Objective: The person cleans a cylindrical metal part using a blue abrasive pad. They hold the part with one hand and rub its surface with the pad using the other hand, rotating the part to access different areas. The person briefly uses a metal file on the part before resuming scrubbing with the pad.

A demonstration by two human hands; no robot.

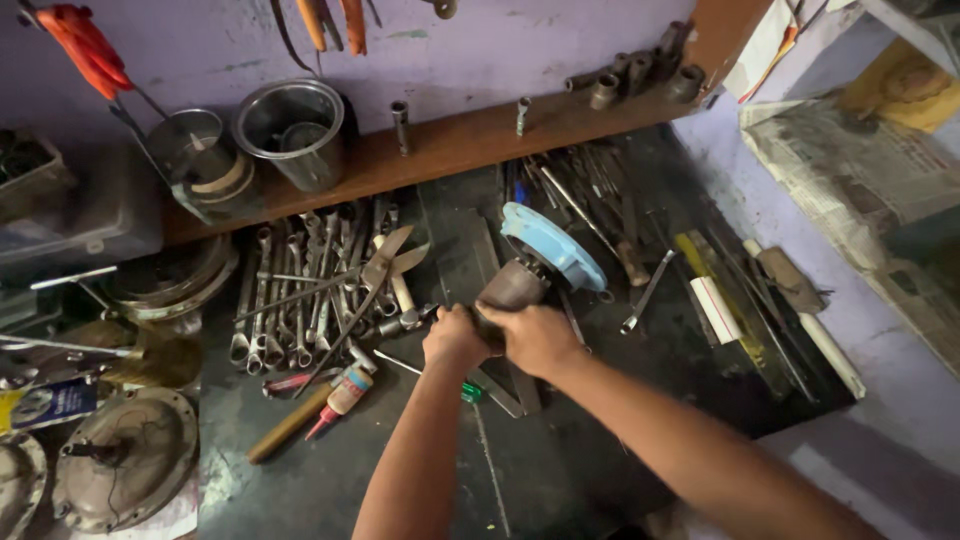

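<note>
Hands meet at the middle of a cluttered, dark workbench (560, 470) in the head view, both clenched on the same thing. The left hand (455, 338) is balled into a fist with its fingers curled tight around the near end of a grey metal motor part (512, 285), and the right hand (538, 338) wraps over it from the other side, knuckles up, fingers pressed together and closed on the same piece; the two hands touch each other. The part tilts away from the person, and its far end carries a light blue round cover (553, 245) that faces up and to the right. Just left of the hands lies a row of spanners (290, 300) side by side, with a pair of metal shears (385, 268) across them. A wooden-handled tool (290, 423) and a small red-capped tube (345, 395) lie near the left forearm. Steel pots (295, 130) stand on a wooden shelf (450, 145) behind. Long rods and files (600, 200) lie to the right.
</note>
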